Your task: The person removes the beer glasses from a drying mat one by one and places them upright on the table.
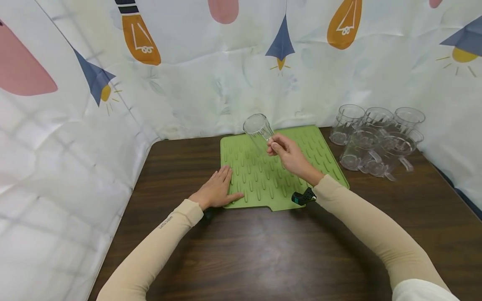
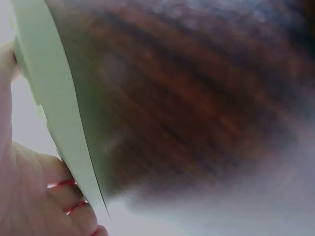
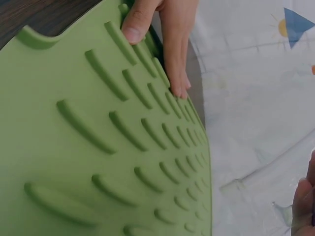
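A clear plastic mug (image 1: 257,127) is held tilted above the green ridged drying mat (image 1: 260,177), its open rim towards the back left. My right hand (image 1: 289,154) pinches it near the handle; the handle is mostly hidden by the fingers. In the right wrist view only part of the right hand (image 3: 304,204) shows at the right edge, beside blurred clear plastic. My left hand (image 1: 216,188) rests flat on the mat's left edge, fingers straight, thumb spread. The left wrist view shows that hand (image 2: 37,196) against the edge of the mat (image 2: 64,93).
Several clear mugs (image 1: 348,121) stand close together on the dark wooden table (image 1: 241,255), right of the mat. A patterned curtain (image 1: 188,92) hangs behind the table and along its left side. A black strap device (image 1: 301,197) shows below the right wrist.
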{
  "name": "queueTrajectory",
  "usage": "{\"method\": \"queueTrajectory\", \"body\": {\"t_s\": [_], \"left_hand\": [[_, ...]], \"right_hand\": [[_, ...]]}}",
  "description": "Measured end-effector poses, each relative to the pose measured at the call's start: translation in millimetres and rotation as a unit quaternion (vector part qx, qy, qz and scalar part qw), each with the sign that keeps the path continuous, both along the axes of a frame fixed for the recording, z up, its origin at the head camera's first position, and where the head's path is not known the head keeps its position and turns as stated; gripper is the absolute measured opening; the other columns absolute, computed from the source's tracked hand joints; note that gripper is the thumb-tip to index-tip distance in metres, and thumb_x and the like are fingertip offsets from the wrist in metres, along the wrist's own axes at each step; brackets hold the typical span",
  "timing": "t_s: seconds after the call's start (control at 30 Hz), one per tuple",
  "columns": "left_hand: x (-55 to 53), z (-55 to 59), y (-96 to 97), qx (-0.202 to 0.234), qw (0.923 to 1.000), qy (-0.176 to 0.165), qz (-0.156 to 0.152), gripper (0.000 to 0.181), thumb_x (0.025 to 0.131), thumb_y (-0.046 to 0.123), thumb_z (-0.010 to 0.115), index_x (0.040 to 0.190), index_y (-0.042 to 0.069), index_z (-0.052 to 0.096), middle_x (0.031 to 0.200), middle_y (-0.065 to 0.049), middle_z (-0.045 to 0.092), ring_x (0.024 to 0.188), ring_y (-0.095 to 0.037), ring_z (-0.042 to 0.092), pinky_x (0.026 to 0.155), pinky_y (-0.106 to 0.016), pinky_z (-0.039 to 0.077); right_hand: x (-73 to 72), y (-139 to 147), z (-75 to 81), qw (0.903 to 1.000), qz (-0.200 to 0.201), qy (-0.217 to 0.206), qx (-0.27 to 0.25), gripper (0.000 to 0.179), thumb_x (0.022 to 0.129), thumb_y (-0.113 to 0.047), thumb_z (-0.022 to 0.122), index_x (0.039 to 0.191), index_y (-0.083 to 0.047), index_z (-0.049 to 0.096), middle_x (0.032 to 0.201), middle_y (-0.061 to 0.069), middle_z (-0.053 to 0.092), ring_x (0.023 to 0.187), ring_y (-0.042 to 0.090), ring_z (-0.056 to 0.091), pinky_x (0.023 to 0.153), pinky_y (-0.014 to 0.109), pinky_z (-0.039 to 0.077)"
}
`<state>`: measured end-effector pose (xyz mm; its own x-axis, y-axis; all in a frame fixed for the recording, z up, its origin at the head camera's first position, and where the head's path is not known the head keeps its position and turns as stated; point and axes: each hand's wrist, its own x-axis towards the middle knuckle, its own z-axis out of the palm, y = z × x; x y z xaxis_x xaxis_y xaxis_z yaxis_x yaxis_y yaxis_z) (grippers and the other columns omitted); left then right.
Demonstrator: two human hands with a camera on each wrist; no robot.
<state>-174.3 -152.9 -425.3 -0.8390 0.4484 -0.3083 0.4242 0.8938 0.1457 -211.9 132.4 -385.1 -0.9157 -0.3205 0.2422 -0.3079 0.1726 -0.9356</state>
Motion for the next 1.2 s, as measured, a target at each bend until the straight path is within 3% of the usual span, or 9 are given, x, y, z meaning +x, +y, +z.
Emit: {"method": "queueTrajectory", "body": {"t_s": [0.2, 0.4, 0.53, 0.73, 0.9, 1.07, 1.2], "left_hand": [[0.5, 2.8, 1.6, 0.001, 1.0000, -0.002, -0.001, 0.101, 0.102, 0.068, 0.046, 0.165, -0.001, 0.008, 0.175, -0.022, 0.002, 0.165, -0.035, 0.003, 0.135, -0.052, 0.012], [0.7, 2.9, 1.5, 0.003, 1.0000, 0.001, -0.002, 0.101, 0.102, 0.067, 0.047, 0.165, -0.003, 0.009, 0.175, -0.023, 0.003, 0.165, -0.035, 0.004, 0.135, -0.053, 0.013], [0.8, 6.0, 1.5, 0.009, 0.9999, -0.004, -0.002, 0.101, 0.103, 0.064, 0.049, 0.164, -0.005, 0.009, 0.174, -0.024, 0.004, 0.164, -0.037, 0.005, 0.135, -0.054, 0.013], [-0.6, 9.9, 1.3, 0.026, 0.9996, -0.006, -0.006, 0.100, 0.103, 0.060, 0.052, 0.163, -0.007, 0.010, 0.173, -0.027, 0.006, 0.164, -0.039, 0.006, 0.135, -0.055, 0.012], [-3.1, 10.4, 0.7, 0.043, 0.9987, 0.020, -0.017, 0.100, 0.103, 0.060, 0.053, 0.163, -0.008, 0.010, 0.173, -0.028, 0.006, 0.164, -0.039, 0.007, 0.134, -0.055, 0.013], [-5.1, 16.1, 3.1, 0.095, 0.9936, 0.058, -0.022, 0.096, 0.103, 0.055, 0.056, 0.162, -0.010, 0.015, 0.172, -0.029, 0.013, 0.163, -0.042, 0.012, 0.134, -0.056, 0.014], [-7.7, 20.7, 6.1, 0.137, 0.9876, 0.074, -0.019, 0.090, 0.104, 0.051, 0.058, 0.163, -0.005, 0.019, 0.171, -0.027, 0.018, 0.162, -0.043, 0.013, 0.134, -0.056, 0.014]], "right_hand": [[3.5, 10.1, 2.5, 0.9994, -0.002, 0.016, 0.031, 0.024, 0.111, -0.015, 0.045, 0.119, 0.003, 0.060, 0.103, 0.008, 0.066, 0.101, 0.018, 0.068, 0.097, 0.031, 0.061], [9.0, 19.2, 5.7, 0.9961, -0.009, 0.027, 0.084, 0.028, 0.112, -0.018, 0.045, 0.125, 0.000, 0.062, 0.109, 0.016, 0.066, 0.110, 0.035, 0.066, 0.104, 0.049, 0.056], [13.4, 25.1, 8.2, 0.9902, -0.025, 0.047, 0.129, 0.027, 0.112, -0.020, 0.044, 0.124, -0.005, 0.063, 0.110, 0.016, 0.068, 0.110, 0.035, 0.066, 0.098, 0.051, 0.055], [19.0, 32.7, 12.9, 0.9741, -0.033, 0.111, 0.195, 0.025, 0.112, -0.016, 0.044, 0.122, -0.005, 0.063, 0.107, 0.014, 0.070, 0.103, 0.030, 0.069, 0.086, 0.046, 0.055], [21.8, 36.5, 14.5, 0.9611, -0.033, 0.165, 0.219, 0.023, 0.111, -0.011, 0.046, 0.119, -0.001, 0.065, 0.105, 0.015, 0.070, 0.097, 0.028, 0.068, 0.083, 0.045, 0.055], [24.9, 39.4, 15.5, 0.9468, -0.040, 0.213, 0.238, 0.020, 0.109, -0.009, 0.048, 0.116, -0.002, 0.066, 0.103, 0.014, 0.070, 0.097, 0.029, 0.067, 0.086, 0.048, 0.056], [26.8, 41.3, 15.7, 0.9298, -0.048, 0.264, 0.252, 0.019, 0.107, -0.005, 0.051, 0.115, 0.000, 0.067, 0.100, 0.013, 0.070, 0.095, 0.029, 0.065, 0.085, 0.046, 0.055]]}}
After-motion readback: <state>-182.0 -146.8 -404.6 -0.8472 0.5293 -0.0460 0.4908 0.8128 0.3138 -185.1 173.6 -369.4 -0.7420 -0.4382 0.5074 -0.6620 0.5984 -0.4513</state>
